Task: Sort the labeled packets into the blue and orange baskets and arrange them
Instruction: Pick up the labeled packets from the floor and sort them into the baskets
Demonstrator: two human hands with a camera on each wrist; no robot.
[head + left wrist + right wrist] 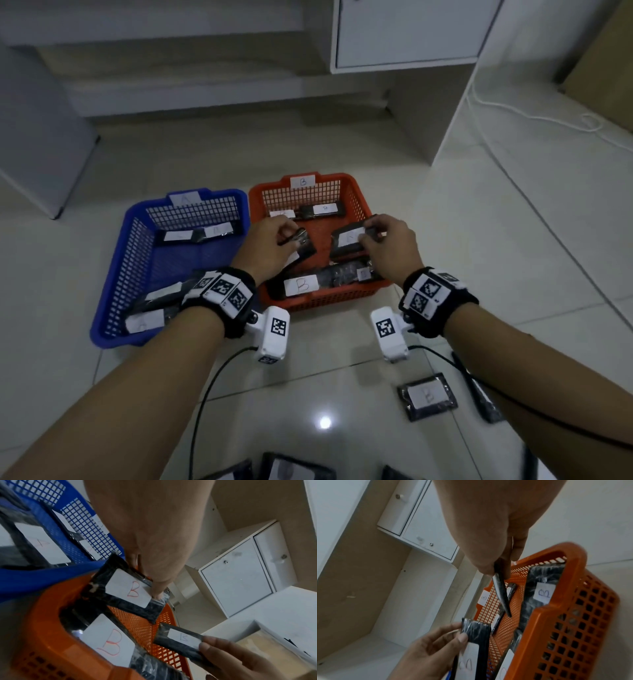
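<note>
On my far left sits the blue basket (113, 270), marked A, with A packets lying along its far wall and in its near corner; neither of my hands is over it.

My left hand (267, 246) is over the left half of the orange basket (322, 299), fingers curled, with the thumb pinching a dark packet labeled B (128, 589) by its far end. That packet hangs tilted, label toward my wrist, its long axis running from my fingers down toward the basket's near left corner. It is above the mesh floor, not lying on it.

Just to the right, my right hand (383, 246) is over the right half of the same basket, thumb and fingers pinching a second B packet (349, 240) by one end. In the right wrist view it shows almost edge-on, pointing down into the basket.

Below both, a long B packet (325, 282) lies flat against the near wall, its length running left to right, and more lie along the far wall. The bare mesh lies between those two rows, directly under my hands. So I judge each packet needs to be laid down flat into that gap, with its length turned crosswise to match the rows; the left hand is nearer the left end, the right hand nearer the right.

Further right, on the floor near my right forearm, another B packet (427, 395) lies unsorted.
</note>
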